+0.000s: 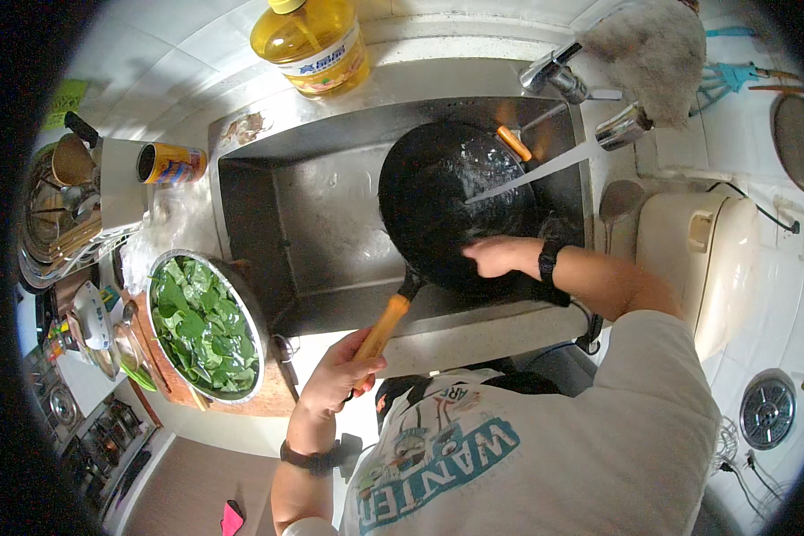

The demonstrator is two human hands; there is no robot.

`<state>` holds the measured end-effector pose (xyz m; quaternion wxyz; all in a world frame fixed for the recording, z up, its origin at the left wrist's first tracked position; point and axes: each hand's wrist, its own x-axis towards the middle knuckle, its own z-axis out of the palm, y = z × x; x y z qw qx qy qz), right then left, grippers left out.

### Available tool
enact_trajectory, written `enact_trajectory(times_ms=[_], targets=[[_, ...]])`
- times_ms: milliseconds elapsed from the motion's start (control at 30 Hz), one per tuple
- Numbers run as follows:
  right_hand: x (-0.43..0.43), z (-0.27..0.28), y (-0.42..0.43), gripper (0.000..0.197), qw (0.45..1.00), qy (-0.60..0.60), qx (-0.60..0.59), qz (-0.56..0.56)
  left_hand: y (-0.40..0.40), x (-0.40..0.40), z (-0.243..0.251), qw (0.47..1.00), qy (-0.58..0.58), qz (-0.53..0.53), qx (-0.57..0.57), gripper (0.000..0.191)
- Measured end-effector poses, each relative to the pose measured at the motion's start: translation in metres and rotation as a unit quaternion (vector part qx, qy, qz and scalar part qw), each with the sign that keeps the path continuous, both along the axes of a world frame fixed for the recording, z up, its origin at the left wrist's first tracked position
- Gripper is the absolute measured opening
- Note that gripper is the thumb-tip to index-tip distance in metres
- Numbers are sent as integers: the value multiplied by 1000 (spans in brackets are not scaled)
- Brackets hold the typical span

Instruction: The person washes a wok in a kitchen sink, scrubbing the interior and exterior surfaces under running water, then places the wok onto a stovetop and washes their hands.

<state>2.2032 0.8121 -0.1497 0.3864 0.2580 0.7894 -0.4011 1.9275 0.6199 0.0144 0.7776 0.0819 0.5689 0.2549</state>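
Observation:
A dark wok (422,181) sits tilted in the steel sink (331,208). Its long wooden handle (380,328) is gripped by my left hand (345,368), near the sink's front edge. My right hand (499,256) reaches down inside the wok near its front side. Its fingers are blurred and partly hidden, so whether they hold something cannot be made out. Water (536,173) streams from the faucet spout (623,127) into the wok, splashing on the inner wall. At the wok's far rim is a short wooden helper handle (514,143).
Left of the sink, a metal basin of leafy greens (204,328) rests on a wooden cutting board (278,388). An oil bottle (315,50) stands behind the sink, a yellow can (173,163) at its left. A cream-coloured appliance (683,261) is at the right, and a cloth (650,53) hangs by the faucet.

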Motion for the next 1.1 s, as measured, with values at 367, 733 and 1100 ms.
enact_trajectory(times_ms=[367, 733, 1100], targets=[[-73, 17, 6, 83, 894, 215, -227, -320, -1, -1, 2, 1000, 11, -10, 2, 58], [-57, -41, 61, 69, 944, 87, 117, -296, 5, 1, 1, 999, 12, -30, 18, 59], [14, -41, 26, 79, 980, -124, 10, -157, 1, -3, -4, 1000, -4, -7, 10, 58]])
